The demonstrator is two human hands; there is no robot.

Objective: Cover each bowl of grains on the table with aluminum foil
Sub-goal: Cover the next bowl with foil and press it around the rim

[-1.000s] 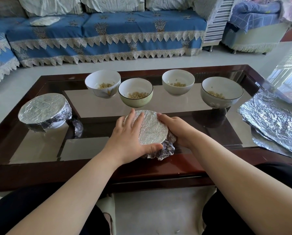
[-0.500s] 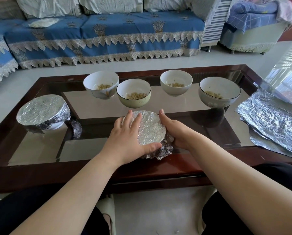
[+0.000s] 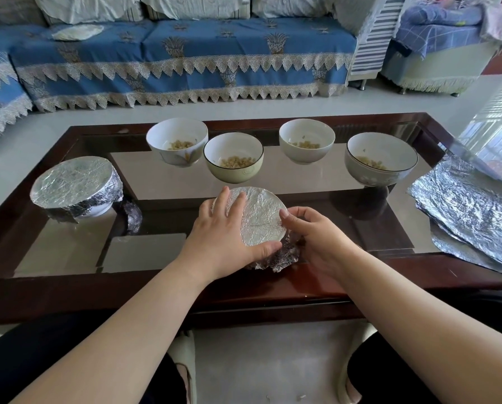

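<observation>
Foil-covered bowl (image 3: 260, 221) upright at near centre of table (image 3: 316, 290), foil top facing up; left hand (image 3: 225, 233) flat on foil, fingers straight; right hand (image 3: 316, 233) curled around right rim, grasping foil

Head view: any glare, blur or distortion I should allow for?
Head view: daylight from the right washes out the floor and glares off the glass table; the foil sheets glint; wide-angle bending curves the sofa edge; both hands and the bowls look sharp.
</observation>
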